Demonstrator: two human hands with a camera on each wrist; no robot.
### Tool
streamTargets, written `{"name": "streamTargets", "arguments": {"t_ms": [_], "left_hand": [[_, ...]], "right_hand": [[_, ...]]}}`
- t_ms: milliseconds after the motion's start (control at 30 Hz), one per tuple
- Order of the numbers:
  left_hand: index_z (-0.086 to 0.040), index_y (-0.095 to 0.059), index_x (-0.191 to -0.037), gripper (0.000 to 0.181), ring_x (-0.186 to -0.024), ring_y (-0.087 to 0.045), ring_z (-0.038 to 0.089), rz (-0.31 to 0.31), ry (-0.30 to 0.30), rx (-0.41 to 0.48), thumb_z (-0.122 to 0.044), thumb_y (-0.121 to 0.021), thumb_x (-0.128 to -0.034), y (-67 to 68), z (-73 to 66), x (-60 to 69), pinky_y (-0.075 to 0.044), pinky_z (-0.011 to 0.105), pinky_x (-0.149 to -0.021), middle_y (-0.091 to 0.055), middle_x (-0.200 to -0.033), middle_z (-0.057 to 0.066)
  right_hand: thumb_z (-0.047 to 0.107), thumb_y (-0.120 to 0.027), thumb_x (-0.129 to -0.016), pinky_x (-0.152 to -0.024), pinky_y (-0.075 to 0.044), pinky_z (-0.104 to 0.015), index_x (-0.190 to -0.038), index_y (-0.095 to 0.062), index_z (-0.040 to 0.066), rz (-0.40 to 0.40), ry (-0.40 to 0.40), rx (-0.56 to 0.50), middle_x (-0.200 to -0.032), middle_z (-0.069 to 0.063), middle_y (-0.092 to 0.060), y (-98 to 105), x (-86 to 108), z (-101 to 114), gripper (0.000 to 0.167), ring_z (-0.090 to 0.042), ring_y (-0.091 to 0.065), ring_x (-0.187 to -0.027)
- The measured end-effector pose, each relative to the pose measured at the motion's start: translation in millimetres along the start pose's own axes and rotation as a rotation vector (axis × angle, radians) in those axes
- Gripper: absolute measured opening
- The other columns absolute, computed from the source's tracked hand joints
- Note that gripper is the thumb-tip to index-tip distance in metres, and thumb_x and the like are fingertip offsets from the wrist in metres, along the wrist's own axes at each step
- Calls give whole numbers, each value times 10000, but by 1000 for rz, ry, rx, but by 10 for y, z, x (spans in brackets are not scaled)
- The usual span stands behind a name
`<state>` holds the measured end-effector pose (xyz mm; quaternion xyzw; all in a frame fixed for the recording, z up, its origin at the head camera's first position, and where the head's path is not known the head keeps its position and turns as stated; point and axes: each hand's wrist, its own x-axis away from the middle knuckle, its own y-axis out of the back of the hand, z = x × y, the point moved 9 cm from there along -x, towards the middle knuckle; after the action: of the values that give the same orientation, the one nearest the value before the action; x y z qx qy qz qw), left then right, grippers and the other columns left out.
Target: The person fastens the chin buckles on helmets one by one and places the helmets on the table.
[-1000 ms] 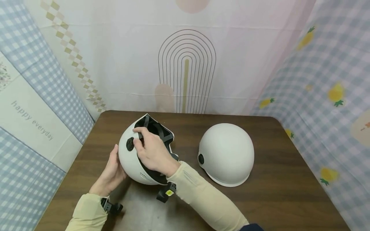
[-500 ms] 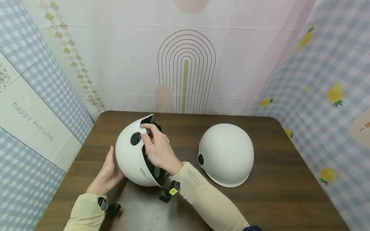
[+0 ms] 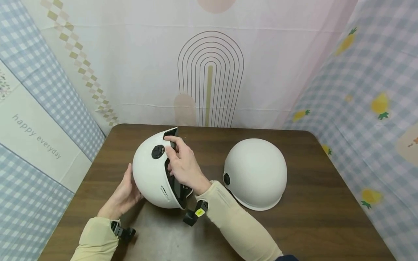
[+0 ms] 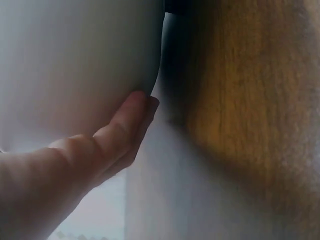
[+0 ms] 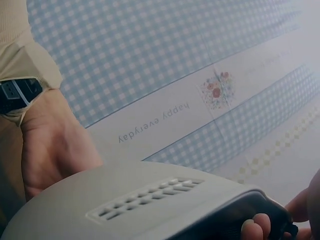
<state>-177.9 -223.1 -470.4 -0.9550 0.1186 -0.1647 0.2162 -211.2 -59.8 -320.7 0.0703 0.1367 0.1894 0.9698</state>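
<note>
A white helmet stands tilted on its side at the left of the table, its dark opening turned to the right. A round black piece and a patch of small vent holes mark its shell. My right hand grips the helmet's rim, fingers curled over the edge into the opening and thumb outside. On the shell's left, my left hand rests with fairly straight fingers against the curved underside. Most of the helmet's inside is hidden by the right hand.
A second white helmet sits dome up on the brown wooden table, right of the hands. Patterned cloth hangs behind the table, with checked cloth at both sides. Each wrist wears a small black camera.
The held helmet has turned, so its opening faces further right and less of the inside shows. My right hand has moved slightly right and up with the rim. The second helmet stays put.
</note>
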Motion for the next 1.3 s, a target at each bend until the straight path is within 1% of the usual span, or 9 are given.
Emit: {"name": "streamTargets", "arguments": {"t_ms": [167, 267, 367, 467, 633, 833, 1067, 1167, 1300], "left_hand": [[-223, -95, -1564, 798, -1169, -482, 128, -54, -13, -174, -717, -118, -938, 12, -102, 36, -447, 331, -906, -170, -1537, 157], [-74, -112, -1549, 900, -1090, -493, 183, -94, 6, -248, -726, -91, -930, 26, -139, 67, -451, 327, -868, -277, -1454, 252], [26, -166, -1504, 944, -1001, -509, 205, -108, 27, -275, -722, -91, -934, 22, -158, 97, -454, 328, -831, -452, -1283, 202], [36, -255, -1452, 890, -950, -525, 201, -119, 26, -270, -693, -126, -958, 20, -180, 117, -463, 322, -805, -538, -1141, 102], [-6, -428, -1314, 739, -929, -533, 193, -134, 4, -264, -637, -216, -993, 17, -207, 130, -464, 318, -814, -572, -1069, 74], [-75, -479, -1286, 660, -925, -532, 199, -173, 0, -282, -631, -280, -989, 26, -207, 153, -459, 331, -819, -583, -1066, 68], [21, -282, -1454, 788, -1013, -548, 199, -164, -6, -325, -620, -268, -997, -34, -232, 149, -464, 331, -864, -536, -1184, 108], [50, -246, -1474, 814, -1024, -546, 209, -151, -11, -339, -612, -274, -1000, -67, -249, 148, -467, 339, -872, -503, -1227, 145], [-43, -230, -1511, 766, -1027, -518, 244, -145, -10, -336, -609, -285, -999, -98, -251, 157, -462, 393, -882, -459, -1261, 183]], "right_hand": [[167, -466, -1036, -497, -529, -418, -1359, -508, 115, -35, 1, -65, -760, -104, -532, 84, -18, -20, 330, -219, -550, -515], [162, -460, -1041, -497, -524, -434, -1376, -498, 105, -47, -1, -85, -763, -110, -537, 127, -26, -43, 342, -217, -542, -521], [153, -446, -1046, -512, -522, -457, -1399, -472, 77, -43, -14, -98, -763, -125, -544, 162, -27, -46, 361, -259, -542, -534], [118, -428, -1048, -524, -521, -457, -1406, -445, 23, -35, -28, -98, -768, -162, -550, 202, -21, 15, 371, -339, -547, -561], [72, -420, -1042, -510, -487, -340, -1392, -435, -29, -34, -31, -73, -768, -213, -553, 264, -16, 86, 365, -371, -544, -580], [149, -433, -1051, -539, -499, -438, -1401, -451, 39, -35, -21, -46, -774, -207, -566, 276, -69, -82, 368, -304, -553, -566], [203, -453, -1045, -535, -443, -308, -1364, -512, 97, -69, -33, 39, -757, -84, -518, 393, -85, -135, 342, -269, -514, -619], [235, -452, -1040, -574, -401, -293, -1363, -530, 124, -81, -38, 146, -774, -54, -495, 445, -87, -117, 350, -219, -480, -666], [300, -455, -1026, -722, -369, -342, -1352, -561, 177, -106, -55, 311, -885, -62, -439, 481, -76, -104, 365, -222, -407, -863]]}}
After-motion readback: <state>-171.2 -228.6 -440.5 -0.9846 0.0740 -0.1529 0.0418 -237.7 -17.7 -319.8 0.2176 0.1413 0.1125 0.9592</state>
